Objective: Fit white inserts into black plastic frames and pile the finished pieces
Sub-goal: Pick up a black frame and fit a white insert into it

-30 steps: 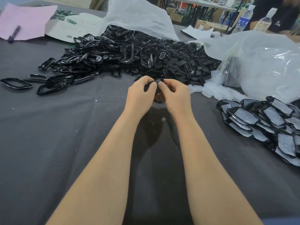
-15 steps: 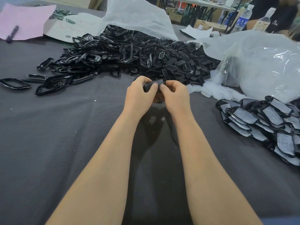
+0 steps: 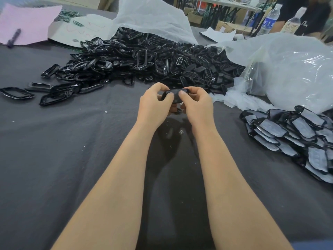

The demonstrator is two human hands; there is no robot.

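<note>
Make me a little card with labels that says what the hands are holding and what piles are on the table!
left hand: pinches the left end of the black piece
right hand: pinches its right end
black piece: held up between both hands, above the dark table
loose frames heap: far side of the table, in front of a white bag
finished pile: on the right, black frames with white inserts
other things: pink paper with a pen on it, far left
</note>
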